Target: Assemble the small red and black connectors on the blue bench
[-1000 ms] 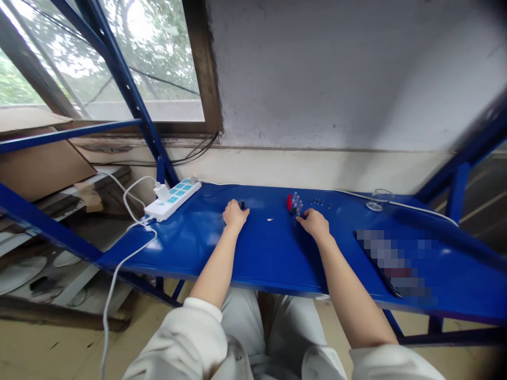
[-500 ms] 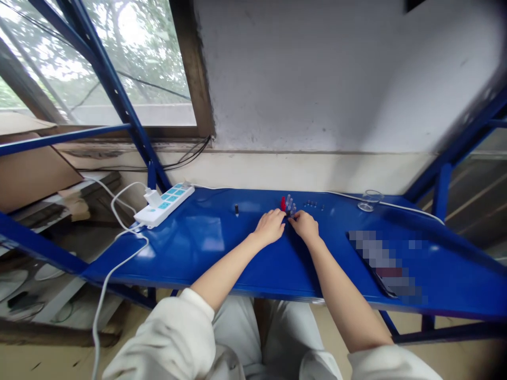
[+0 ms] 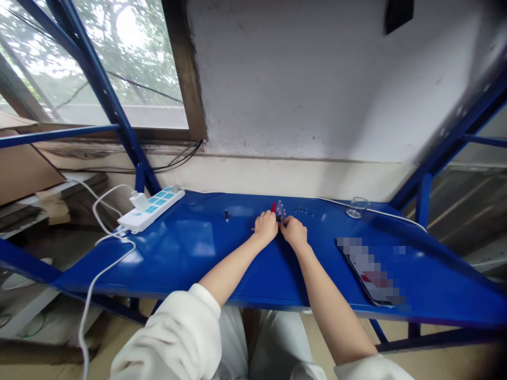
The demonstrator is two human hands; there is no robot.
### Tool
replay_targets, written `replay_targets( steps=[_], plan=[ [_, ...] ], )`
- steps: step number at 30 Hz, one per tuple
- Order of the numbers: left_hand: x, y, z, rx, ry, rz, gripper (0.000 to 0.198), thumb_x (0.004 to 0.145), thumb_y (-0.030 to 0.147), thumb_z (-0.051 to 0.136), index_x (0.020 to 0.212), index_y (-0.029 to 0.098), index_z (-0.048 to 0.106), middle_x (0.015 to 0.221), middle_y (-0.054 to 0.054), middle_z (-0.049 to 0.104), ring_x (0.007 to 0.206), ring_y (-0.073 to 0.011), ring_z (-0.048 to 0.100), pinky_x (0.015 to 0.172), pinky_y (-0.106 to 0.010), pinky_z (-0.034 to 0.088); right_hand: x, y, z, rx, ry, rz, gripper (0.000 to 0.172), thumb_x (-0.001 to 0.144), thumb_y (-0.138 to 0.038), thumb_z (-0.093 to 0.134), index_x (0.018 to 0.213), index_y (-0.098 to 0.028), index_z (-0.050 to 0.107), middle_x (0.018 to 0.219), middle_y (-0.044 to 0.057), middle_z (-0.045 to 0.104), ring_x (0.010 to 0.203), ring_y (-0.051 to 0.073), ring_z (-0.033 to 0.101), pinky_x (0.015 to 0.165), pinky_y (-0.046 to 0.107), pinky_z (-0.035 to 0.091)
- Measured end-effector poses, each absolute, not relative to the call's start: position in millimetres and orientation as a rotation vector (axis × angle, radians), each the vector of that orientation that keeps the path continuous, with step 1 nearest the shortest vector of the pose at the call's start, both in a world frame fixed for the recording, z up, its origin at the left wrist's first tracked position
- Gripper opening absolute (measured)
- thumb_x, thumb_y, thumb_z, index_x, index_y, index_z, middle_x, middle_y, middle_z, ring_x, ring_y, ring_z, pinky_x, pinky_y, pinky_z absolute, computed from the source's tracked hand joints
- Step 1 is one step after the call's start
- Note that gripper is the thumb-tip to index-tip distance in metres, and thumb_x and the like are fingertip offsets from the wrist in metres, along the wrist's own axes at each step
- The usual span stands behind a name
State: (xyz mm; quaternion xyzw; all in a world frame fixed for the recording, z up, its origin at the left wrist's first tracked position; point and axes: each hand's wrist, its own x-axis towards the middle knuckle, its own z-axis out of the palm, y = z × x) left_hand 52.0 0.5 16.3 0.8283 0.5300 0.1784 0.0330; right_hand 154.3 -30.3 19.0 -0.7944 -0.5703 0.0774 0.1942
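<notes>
Left hand (image 3: 265, 227) and right hand (image 3: 293, 232) curl at small clear tubes (image 3: 279, 210), fingers (image 3: 283, 224) bunched, any pinch unclear

Left hand (image 3: 265, 227), right hand (image 3: 293, 233) at small tubes (image 3: 279, 210)

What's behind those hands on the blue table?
Behind the left hand and right hand, on the blue table, stand a red piece and clear tubes, with tiny dark pieces beside them. What the hands cover stays hidden.

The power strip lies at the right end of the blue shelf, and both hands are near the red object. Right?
No: the head view shows the power strip at the shelf's left end; left hand and right hand are near the red object.
</notes>
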Motion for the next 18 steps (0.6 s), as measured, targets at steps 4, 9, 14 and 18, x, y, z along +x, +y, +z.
replay_targets(
  steps=[4, 9, 14, 18],
  plan=[
    [55, -1, 17, 2.576, 1.661, 0.488, 0.019, 0.081, 0.021, 0.043, 0.093, 0.015, 0.056, 0.099, -0.010, 0.055, 0.096, -0.0206, 0.051, 0.079, -0.031, 0.044, 154, -30, 20, -2.240, -1.606, 0.215, 0.024, 0.078, -0.034, 0.047, 0.093, -0.019, 0.057, 0.094, 0.010, 0.063, 0.093, 0.022, 0.058, 0.076, 0.034, 0.038],
    [50, -5, 22, 2.555, 1.708, 0.477, 0.020, 0.077, 0.020, 0.046, 0.092, 0.014, 0.058, 0.096, -0.011, 0.058, 0.096, -0.0219, 0.052, 0.079, -0.031, 0.045, 153, -31, 21, -2.241, -1.623, 0.219, 0.021, 0.079, -0.029, 0.044, 0.092, -0.019, 0.057, 0.095, 0.009, 0.063, 0.092, 0.022, 0.057, 0.075, 0.033, 0.038],
    [29, -19, 37, 2.500, 1.720, 0.335, 0.020, 0.072, 0.024, 0.049, 0.086, 0.015, 0.060, 0.092, -0.011, 0.062, 0.093, -0.0242, 0.056, 0.075, -0.032, 0.046, 152, -33, 23, -2.259, -1.652, 0.230, 0.020, 0.078, -0.028, 0.044, 0.090, -0.018, 0.056, 0.093, 0.009, 0.064, 0.090, 0.022, 0.058, 0.076, 0.033, 0.038],
    [14, -31, 52, 2.428, 1.674, 0.119, 0.020, 0.070, 0.027, 0.051, 0.085, 0.015, 0.059, 0.091, -0.012, 0.063, 0.087, -0.0266, 0.060, 0.070, -0.033, 0.047, 151, -35, 24, -2.249, -1.702, 0.230, 0.018, 0.078, -0.028, 0.044, 0.087, -0.018, 0.056, 0.093, 0.008, 0.064, 0.090, 0.023, 0.059, 0.074, 0.033, 0.038]
  ],
)
